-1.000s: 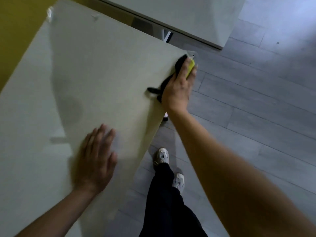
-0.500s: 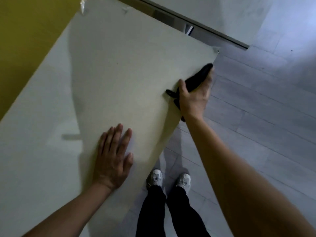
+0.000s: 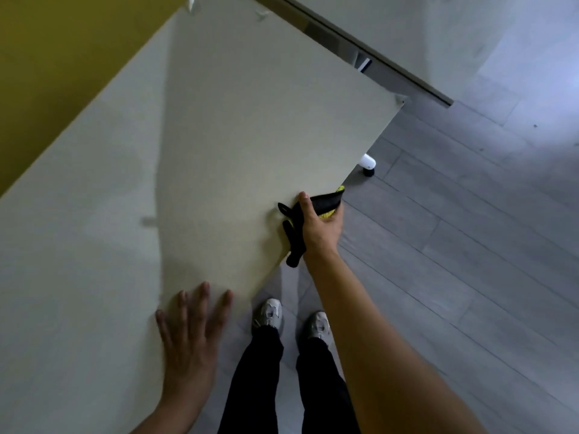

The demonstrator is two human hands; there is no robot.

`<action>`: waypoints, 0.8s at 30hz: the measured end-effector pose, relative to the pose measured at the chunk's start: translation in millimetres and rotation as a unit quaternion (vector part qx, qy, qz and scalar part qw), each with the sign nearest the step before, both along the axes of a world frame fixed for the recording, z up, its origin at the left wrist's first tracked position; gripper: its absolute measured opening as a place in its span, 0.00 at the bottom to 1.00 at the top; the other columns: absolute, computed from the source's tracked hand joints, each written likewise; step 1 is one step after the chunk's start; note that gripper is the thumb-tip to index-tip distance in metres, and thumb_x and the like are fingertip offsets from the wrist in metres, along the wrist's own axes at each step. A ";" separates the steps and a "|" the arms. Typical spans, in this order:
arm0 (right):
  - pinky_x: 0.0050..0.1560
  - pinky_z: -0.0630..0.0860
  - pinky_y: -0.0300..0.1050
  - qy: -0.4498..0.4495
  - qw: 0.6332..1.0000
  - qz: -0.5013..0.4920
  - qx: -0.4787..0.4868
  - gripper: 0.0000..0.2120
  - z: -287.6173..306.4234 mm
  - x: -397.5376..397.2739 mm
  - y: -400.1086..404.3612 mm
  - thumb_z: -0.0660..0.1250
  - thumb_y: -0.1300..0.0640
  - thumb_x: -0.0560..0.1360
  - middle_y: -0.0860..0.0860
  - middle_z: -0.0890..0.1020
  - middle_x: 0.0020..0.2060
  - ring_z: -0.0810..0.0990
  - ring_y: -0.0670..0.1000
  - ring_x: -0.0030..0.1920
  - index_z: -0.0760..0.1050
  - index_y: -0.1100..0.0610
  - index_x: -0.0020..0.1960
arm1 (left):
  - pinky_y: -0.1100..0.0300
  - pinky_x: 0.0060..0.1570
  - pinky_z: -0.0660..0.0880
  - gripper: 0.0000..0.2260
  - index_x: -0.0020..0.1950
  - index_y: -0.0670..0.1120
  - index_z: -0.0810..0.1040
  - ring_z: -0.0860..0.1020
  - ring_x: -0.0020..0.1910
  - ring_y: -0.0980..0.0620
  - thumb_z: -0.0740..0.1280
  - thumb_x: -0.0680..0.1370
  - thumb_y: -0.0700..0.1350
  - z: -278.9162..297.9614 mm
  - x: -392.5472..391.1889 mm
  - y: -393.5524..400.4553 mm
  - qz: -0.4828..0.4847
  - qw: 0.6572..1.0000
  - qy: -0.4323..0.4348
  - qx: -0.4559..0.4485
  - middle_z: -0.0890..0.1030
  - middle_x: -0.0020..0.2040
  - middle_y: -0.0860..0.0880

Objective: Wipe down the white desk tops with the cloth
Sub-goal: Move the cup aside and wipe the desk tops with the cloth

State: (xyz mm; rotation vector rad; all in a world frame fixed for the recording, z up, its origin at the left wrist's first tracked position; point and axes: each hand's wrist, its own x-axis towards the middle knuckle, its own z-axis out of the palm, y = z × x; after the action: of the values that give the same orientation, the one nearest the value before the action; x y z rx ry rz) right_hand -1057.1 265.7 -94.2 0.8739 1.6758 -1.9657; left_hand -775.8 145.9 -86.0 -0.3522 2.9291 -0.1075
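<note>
A single head-worn camera looks steeply down from above the near edge of the flat white desk top [image 3: 238, 126], close enough that both forearms reach in from the bottom of the frame. The desk top fills the left; to its right lies grey plank flooring [image 3: 470, 245], and the wearer's shoes appear directly below.

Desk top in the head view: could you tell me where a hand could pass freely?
Bare desk top runs from the left hand to the far edge. Only the near edge is occupied, where the right hand grips the cloth.
</note>
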 end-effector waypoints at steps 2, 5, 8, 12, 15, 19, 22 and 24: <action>0.57 0.82 0.60 0.002 1.000 -0.005 0.000 0.27 -4.8 -1.7 2.9 0.81 0.38 0.61 0.46 0.83 0.57 0.83 0.51 0.58 0.73 0.33 0.55 | 0.18 0.71 0.52 0.37 0.85 0.50 0.55 0.59 0.79 0.25 0.56 0.76 0.36 1.1 -9.0 7.6 0.024 1.000 -0.011 0.005 0.57 0.84 0.37; 0.57 0.82 0.60 0.002 0.999 0.010 -0.031 0.25 1.9 3.2 12.9 0.81 0.45 0.68 0.48 0.81 0.57 0.82 0.53 0.59 0.72 0.37 0.59 | 0.18 0.70 0.52 0.37 0.85 0.50 0.55 0.56 0.81 0.26 0.52 0.76 0.34 6.1 -2.4 16.3 0.039 0.999 -0.024 0.016 0.55 0.85 0.37; 0.51 0.85 0.54 -0.013 0.999 -0.002 -0.052 0.29 2.0 9.7 26.2 0.78 0.51 0.73 0.50 0.80 0.60 0.81 0.53 0.59 0.69 0.46 0.70 | 0.18 0.70 0.53 0.39 0.85 0.50 0.56 0.56 0.81 0.26 0.55 0.75 0.29 10.9 5.3 26.9 0.039 0.999 -0.024 0.017 0.56 0.84 0.37; 0.58 0.82 0.61 -0.013 1.000 0.014 -0.021 0.34 5.7 23.4 45.6 0.81 0.36 0.62 0.48 0.81 0.61 0.82 0.54 0.61 0.71 0.37 0.65 | 0.18 0.70 0.54 0.41 0.85 0.50 0.56 0.57 0.80 0.26 0.58 0.74 0.26 14.7 14.0 43.8 0.017 1.000 -0.010 0.002 0.57 0.84 0.36; 0.60 0.80 0.64 -0.023 1.000 0.017 0.000 0.50 2.4 33.6 66.7 0.81 0.31 0.57 0.50 0.80 0.63 0.81 0.55 0.63 0.66 0.44 0.73 | 0.18 0.70 0.54 0.46 0.84 0.50 0.58 0.57 0.81 0.27 0.65 0.69 0.23 18.8 20.8 60.7 0.018 1.000 -0.009 -0.001 0.57 0.84 0.36; 0.54 0.83 0.62 -0.021 1.000 -0.005 -0.013 0.36 -5.5 33.8 97.4 0.80 0.42 0.68 0.50 0.82 0.58 0.84 0.54 0.57 0.69 0.46 0.71 | 0.16 0.67 0.57 0.32 0.83 0.49 0.61 0.63 0.77 0.24 0.52 0.77 0.37 20.7 17.2 83.5 0.026 0.997 -0.056 0.056 0.61 0.82 0.35; 0.54 0.83 0.63 -0.026 1.000 0.001 -0.010 0.31 -6.6 25.7 107.4 0.79 0.43 0.69 0.49 0.83 0.57 0.84 0.55 0.56 0.71 0.45 0.67 | 0.16 0.66 0.57 0.31 0.82 0.48 0.64 0.64 0.76 0.23 0.50 0.77 0.41 23.7 8.0 98.2 0.044 0.993 -0.056 0.096 0.63 0.81 0.34; 0.56 0.82 0.62 -0.018 1.000 0.007 0.008 0.25 -4.7 17.4 110.5 0.79 0.43 0.70 0.48 0.83 0.56 0.84 0.54 0.56 0.72 0.41 0.63 | 0.16 0.66 0.56 0.29 0.81 0.48 0.64 0.65 0.75 0.23 0.49 0.79 0.41 23.1 2.6 106.3 0.050 0.992 -0.034 0.111 0.63 0.81 0.34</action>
State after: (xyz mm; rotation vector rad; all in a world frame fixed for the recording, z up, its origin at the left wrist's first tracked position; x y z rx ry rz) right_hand -1039.7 376.1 -98.9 0.8961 1.6754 -1.9174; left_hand -773.2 252.2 -62.9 -0.4479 2.8120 0.2148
